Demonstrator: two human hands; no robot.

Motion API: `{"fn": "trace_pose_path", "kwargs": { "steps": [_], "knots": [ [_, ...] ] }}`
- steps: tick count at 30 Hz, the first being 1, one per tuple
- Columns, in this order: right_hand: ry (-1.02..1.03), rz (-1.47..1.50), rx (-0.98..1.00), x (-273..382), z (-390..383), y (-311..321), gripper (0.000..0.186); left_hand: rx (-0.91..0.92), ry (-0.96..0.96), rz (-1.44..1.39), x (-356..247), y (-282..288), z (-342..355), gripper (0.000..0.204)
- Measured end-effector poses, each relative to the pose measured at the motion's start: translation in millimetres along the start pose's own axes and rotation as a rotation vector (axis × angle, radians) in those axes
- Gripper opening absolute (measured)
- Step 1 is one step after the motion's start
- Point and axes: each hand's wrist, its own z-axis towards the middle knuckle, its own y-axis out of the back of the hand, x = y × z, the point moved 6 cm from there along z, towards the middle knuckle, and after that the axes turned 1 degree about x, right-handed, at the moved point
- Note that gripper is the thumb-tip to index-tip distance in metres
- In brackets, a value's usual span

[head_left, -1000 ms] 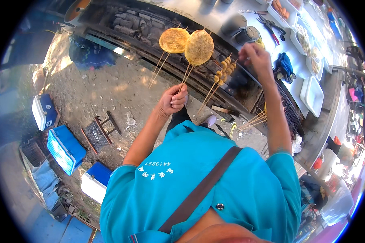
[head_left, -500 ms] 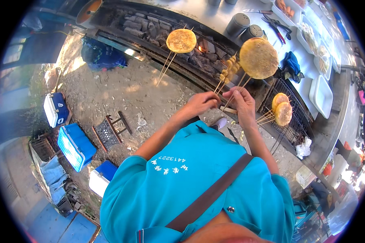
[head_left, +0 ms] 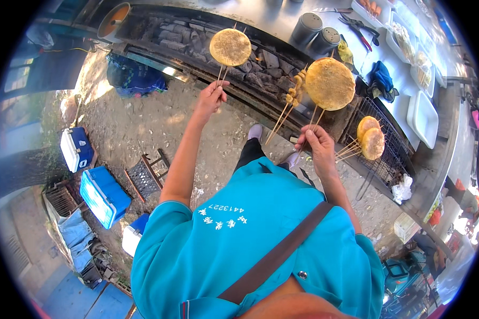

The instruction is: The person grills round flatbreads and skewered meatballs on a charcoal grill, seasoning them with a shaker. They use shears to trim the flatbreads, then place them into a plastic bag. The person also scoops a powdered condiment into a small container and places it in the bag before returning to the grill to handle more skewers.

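My left hand point(head_left: 212, 99) is closed on the two sticks of a round skewered flatbread point(head_left: 230, 47), which is over the charcoal grill point(head_left: 189, 40). In my right hand point(head_left: 318, 143), the fingers pinch the sticks of a larger browned flatbread point(head_left: 330, 84) at the grill's right end. Between the two breads, skewers of folded yellowish pieces point(head_left: 296, 91) rest across the grill's edge, touched by neither hand. To the right of my right hand, two small round breads on sticks point(head_left: 371, 138) lie on a wire rack point(head_left: 389, 159).
Behind the grill, a metal counter holds shaker canisters point(head_left: 325, 40), pliers point(head_left: 361, 33), a dark blue cloth point(head_left: 381, 81) and white trays point(head_left: 423, 118). Cool boxes point(head_left: 105, 196) and a small metal frame point(head_left: 146, 175) stand on the ground at my left. An orange-filled pot point(head_left: 112, 24) sits at the far left.
My left hand has moved left and away from my right hand, and now grips the smaller flatbread's sticks. The larger flatbread has shifted slightly left and down; the folded-piece skewers have shifted slightly left.
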Motion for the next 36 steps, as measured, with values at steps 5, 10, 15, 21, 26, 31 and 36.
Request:
{"fn": "trace_pose_path", "kwargs": {
  "steps": [5,10,15,21,26,31,36],
  "knots": [
    [-0.100,-0.065,0.135,-6,29,-36,0.020,0.170,0.172,-0.391,30,-4,6,0.024],
    [-0.196,-0.072,0.202,-22,88,-97,0.021,0.186,0.182,-0.344,34,1,11,0.031],
    [-0.224,-0.001,0.213,-71,145,-134,0.021,0.147,0.189,-0.329,45,5,7,0.047],
    [-0.258,-0.505,0.286,-78,144,-127,0.035,0.057,0.195,-0.195,33,9,-3,0.049],
    [-0.242,-0.684,0.390,-46,92,-100,0.038,-0.136,-0.010,0.148,16,10,-9,0.046],
    [-0.356,-0.488,0.291,-18,20,-46,0.037,-0.241,-0.695,0.767,-44,-60,-58,0.049],
    [-0.364,-0.356,0.226,-18,-32,-16,0.034,0.055,-0.226,0.461,45,-141,-39,0.069]
  ]
}}
